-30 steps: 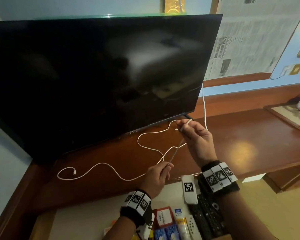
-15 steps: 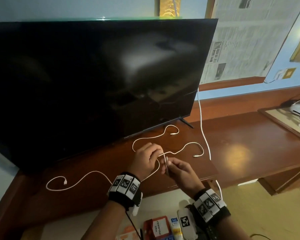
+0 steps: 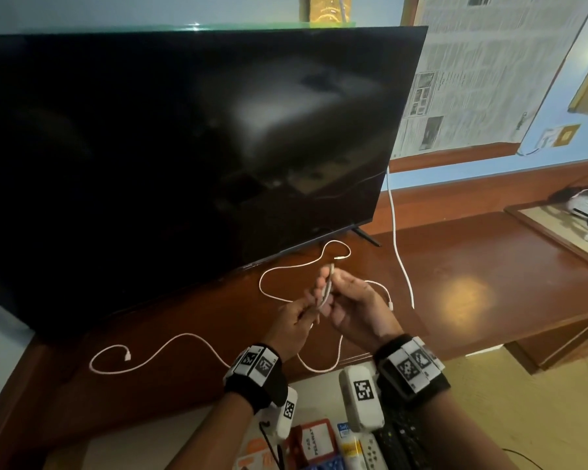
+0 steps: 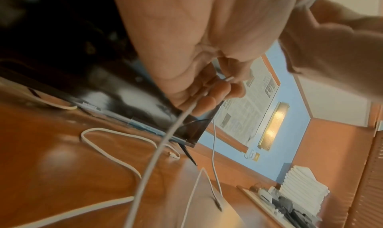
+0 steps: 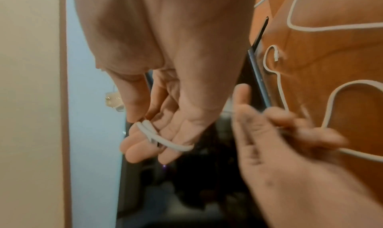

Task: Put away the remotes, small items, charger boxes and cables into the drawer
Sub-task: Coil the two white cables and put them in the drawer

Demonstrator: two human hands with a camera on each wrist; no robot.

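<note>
A thin white cable (image 3: 326,293) is held up over the wooden TV stand (image 3: 489,266) by both hands. My right hand (image 3: 333,290) pinches a short folded bundle of it between thumb and fingers; the right wrist view shows the doubled strands (image 5: 149,131) across those fingers. My left hand (image 3: 314,301) pinches the same cable just below, and the strand (image 4: 165,138) runs down out of its fingertips (image 4: 207,103). Slack lies in loops on the stand, one plug end (image 3: 127,356) at the left. The open drawer (image 3: 150,446) is below my wrists.
A large black TV (image 3: 184,147) stands behind the hands. Another white cord (image 3: 398,252) hangs from behind it onto the stand. In the drawer lie a black remote (image 3: 401,442), a white remote (image 3: 370,452), a red-edged box (image 3: 314,442) and a tube (image 3: 348,446).
My right hand came down from a raised, stretched hold to meet the left. The cable is now folded between both hands, and more slack lies near them.
</note>
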